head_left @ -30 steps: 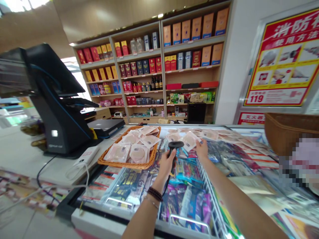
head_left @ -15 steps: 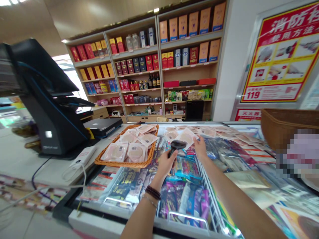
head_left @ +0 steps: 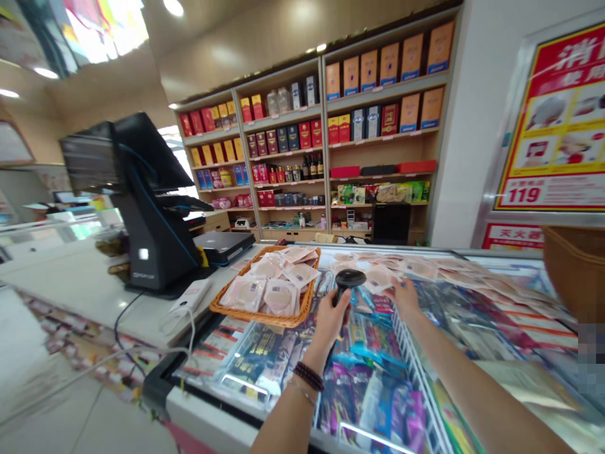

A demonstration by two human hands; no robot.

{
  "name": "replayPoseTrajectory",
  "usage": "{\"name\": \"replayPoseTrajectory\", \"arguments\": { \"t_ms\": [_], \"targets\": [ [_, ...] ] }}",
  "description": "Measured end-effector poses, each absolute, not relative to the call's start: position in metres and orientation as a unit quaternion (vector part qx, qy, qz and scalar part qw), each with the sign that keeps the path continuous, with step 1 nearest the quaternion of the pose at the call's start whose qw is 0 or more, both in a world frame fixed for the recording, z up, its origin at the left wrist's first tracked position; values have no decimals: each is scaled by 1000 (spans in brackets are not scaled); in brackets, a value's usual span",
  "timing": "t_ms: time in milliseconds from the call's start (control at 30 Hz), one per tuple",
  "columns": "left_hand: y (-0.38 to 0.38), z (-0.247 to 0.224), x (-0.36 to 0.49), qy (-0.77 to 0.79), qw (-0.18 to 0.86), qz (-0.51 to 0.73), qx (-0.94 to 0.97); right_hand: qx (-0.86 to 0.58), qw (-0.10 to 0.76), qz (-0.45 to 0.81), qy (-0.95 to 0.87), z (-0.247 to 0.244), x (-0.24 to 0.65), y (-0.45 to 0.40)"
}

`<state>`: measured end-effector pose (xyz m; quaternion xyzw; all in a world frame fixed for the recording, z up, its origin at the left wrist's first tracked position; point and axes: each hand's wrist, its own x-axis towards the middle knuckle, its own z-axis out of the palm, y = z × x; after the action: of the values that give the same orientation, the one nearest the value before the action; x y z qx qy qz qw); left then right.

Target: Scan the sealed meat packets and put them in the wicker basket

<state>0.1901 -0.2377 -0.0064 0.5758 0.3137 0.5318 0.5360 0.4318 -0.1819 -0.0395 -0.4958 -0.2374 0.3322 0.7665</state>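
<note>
A black handheld scanner [head_left: 350, 278] is in my left hand [head_left: 332, 313], whose fingers wrap its handle above the freezer's glass top. To the right, my right hand [head_left: 405, 295] pinches the edge of a flat, clear-wrapped packet [head_left: 378, 278] holding a pale round item, just beside the scanner head. An orange wicker basket [head_left: 261, 317] with several similar packets stands left of my left hand. More such packets [head_left: 420, 269] lie in a row along the back of the glass, reaching to the right.
At the left a black register screen on a stand [head_left: 154, 214], a flat scale [head_left: 224, 247] and a white device with a cable [head_left: 191, 295] occupy the counter [head_left: 85, 277]. Colourful packages show under the glass. A brown basket [head_left: 574, 271] is at the right; shelves of boxes stand behind.
The view has swung left and up, so everything sits further right and slightly lower. My left hand still holds the scanner, and my right hand still holds a packet.
</note>
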Motion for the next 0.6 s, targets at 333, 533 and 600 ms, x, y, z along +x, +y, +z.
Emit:
{"name": "replayPoseTrajectory", "arguments": {
  "t_ms": [333, 533, 600],
  "targets": [
    [-216, 49, 116, 344, 462, 623, 529, -466, 761, 385, -235, 26, 384, -139],
    [-211, 76, 37, 396, 365, 666, 516, -447, 730, 434, -282, 80, 280, -96],
    [-209, 77, 14, 412, 348, 668, 512, -458, 714, 437, -300, 89, 243, -82]
  ]
}}
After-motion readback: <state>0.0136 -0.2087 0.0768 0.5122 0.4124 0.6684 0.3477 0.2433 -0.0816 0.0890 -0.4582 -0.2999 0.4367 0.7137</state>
